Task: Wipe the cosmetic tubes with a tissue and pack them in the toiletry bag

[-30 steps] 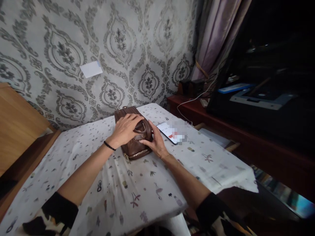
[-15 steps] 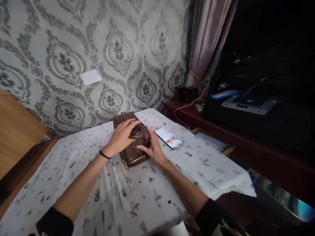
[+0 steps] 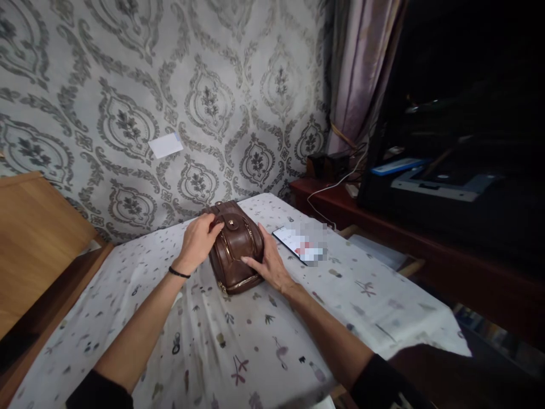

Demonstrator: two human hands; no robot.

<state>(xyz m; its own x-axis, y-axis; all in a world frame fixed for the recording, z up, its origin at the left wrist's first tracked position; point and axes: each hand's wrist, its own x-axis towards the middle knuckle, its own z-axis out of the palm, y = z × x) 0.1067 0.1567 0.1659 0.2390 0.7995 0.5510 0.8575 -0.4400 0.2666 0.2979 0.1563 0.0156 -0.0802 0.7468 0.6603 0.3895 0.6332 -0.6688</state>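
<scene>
A brown leather bag point(image 3: 242, 243) with gold zippers lies on the white patterned tablecloth. On its front, a round-ended flap with a metal stud shows between my hands. My left hand point(image 3: 198, 241), a black band at its wrist, is at the bag's upper left edge with fingers curled in and thumb close to them. Whatever those fingers pinch is hidden. Along the right side, my right hand point(image 3: 271, 261) grips the bag, its thumb on the front face and its fingers round the side. A phone point(image 3: 296, 244) with a lit, partly blurred screen lies right of that hand.
A wooden panel point(image 3: 42, 238) borders the table on the left. On the right stand a dark red cabinet point(image 3: 315, 196) and a large black screen point(image 3: 451, 130). A white cable point(image 3: 321, 193) hangs down to the table, near an open drawer point(image 3: 381, 250) with papers.
My left hand has moved off the bag's front to its left edge and its fingers have curled, uncovering the flap. My right hand stays on the bag's side. The view has shifted slightly.
</scene>
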